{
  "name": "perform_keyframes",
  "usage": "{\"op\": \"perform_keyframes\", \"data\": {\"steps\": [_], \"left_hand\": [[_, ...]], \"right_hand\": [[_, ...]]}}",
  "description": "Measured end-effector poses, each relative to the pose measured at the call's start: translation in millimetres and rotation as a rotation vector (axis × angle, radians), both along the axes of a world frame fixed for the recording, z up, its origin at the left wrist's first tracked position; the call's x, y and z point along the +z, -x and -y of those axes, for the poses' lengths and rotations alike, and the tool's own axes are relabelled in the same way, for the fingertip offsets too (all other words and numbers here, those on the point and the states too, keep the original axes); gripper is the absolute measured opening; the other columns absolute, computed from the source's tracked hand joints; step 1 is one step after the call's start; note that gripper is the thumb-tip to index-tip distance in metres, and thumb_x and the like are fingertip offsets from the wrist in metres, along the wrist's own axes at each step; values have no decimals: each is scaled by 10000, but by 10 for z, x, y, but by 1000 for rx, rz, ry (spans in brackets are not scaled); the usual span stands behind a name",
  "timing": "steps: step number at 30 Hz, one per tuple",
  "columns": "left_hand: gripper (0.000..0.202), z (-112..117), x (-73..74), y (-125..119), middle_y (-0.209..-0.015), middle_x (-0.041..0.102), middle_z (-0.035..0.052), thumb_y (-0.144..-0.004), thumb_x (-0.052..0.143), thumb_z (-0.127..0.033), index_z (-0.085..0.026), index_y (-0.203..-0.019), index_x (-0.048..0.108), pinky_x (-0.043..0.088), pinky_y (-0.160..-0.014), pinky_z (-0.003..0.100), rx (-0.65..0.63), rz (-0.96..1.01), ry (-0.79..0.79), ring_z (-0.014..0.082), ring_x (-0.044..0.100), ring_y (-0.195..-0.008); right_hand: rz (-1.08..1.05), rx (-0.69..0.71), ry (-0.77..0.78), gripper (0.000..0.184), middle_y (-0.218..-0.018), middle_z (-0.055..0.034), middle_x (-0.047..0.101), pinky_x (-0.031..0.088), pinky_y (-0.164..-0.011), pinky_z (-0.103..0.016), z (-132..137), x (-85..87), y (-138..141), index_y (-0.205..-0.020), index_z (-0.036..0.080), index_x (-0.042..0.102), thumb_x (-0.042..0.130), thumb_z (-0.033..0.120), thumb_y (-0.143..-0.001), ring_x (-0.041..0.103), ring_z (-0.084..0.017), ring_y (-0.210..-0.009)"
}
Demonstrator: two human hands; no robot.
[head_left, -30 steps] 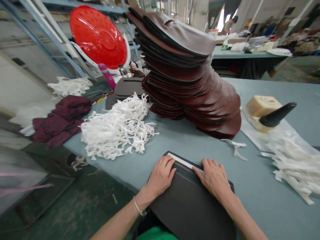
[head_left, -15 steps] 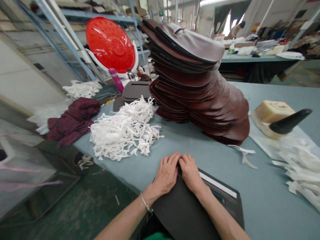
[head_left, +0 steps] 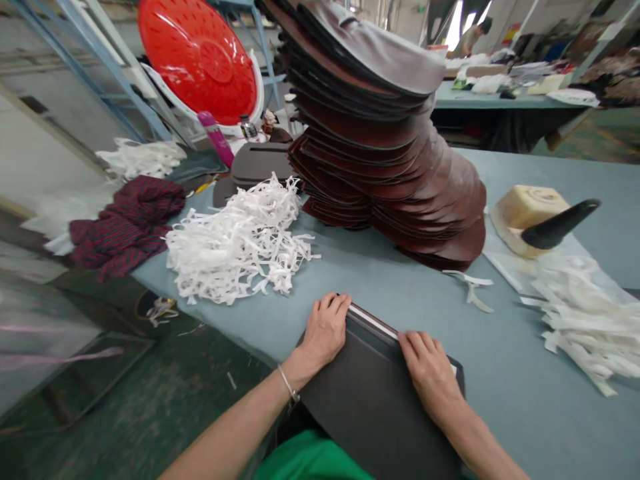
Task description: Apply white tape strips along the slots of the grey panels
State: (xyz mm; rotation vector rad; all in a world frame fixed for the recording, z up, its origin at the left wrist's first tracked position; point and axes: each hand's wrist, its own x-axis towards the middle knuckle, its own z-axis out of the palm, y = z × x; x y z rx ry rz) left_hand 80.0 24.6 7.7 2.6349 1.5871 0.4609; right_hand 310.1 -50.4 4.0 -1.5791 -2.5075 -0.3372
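So both hands are on this dark padded panel (head_left: 373, 400) at the bottom middle of the frame. It sits at the near edge of the desk (head_left: 380, 287) and hangs over toward the person's green shirt (head_left: 310, 460). A thin white strip (head_left: 373, 321) runs along its far edge. The left hand (head_left: 325, 331) is on the panel's far left corner, right by the strip, and the right hand (head_left: 429, 373) lies flat further along. Neither is clenched: the fingers are extended and seem to press down, with no obvious pinch, though I can't see underneath.

The panel looks fairly light and stiff-ish, with a bit of give and maybe a slightly slick surface. I'd guess the long edges are the best place to hold it, keeping both hands spread wide.

Around it there's a heap of white shredded trimmings (head_left: 235, 243) at center left, and a huge leaning stack of reddish-brown shaped pieces (head_left: 395, 167) at top center. On the right, a cream foam block (head_left: 530, 213) sits with a black horn-shaped piece (head_left: 560, 223) on it, above more white trimmings (head_left: 585, 327). A plaid cloth (head_left: 125, 227) is bunched at far left, and a co-worker (head_left: 473, 37) is way off in the upper right.
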Motion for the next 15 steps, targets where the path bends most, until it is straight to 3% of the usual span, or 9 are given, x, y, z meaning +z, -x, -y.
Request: {"op": "perform_keyframes", "data": {"steps": [4,7,11,15], "left_hand": [[421,8,-7,-2,-1329,541,86,-900,389,-145,-190,-1308,483,408,-897,433,1,-8,-15,277,457,-1165],[417,16,-25,8,-1317,552,90,-900,394,-146,-194,-1301,495,405,-900,446,6,3,-28,289,453,-1184],[424,1,-68,41,-1268,583,85,-890,376,-93,-214,-1265,533,386,-972,432,-122,61,-32,251,431,-1247],[414,-15,-82,47,-1244,590,82,-893,363,-74,-193,-1249,538,361,-1030,403,-198,100,-22,208,477,-1201]], "right_hand": [[12,-20,-23,339,-1068,-183,587,456,-783,-399,438,-30,-528,-1158,49,571,414,45,-858,497,-276,-977],[14,-51,-24,339,-1062,-171,594,458,-787,-385,580,12,-692,-1142,75,587,402,49,-859,501,-269,-980],[-38,-123,42,290,-988,-138,611,446,-776,-365,468,102,-558,-1039,105,633,418,49,-853,506,-244,-926],[-58,-162,49,263,-998,-134,604,432,-779,-364,325,89,-254,-1075,92,618,432,92,-889,499,-240,-923]]}}
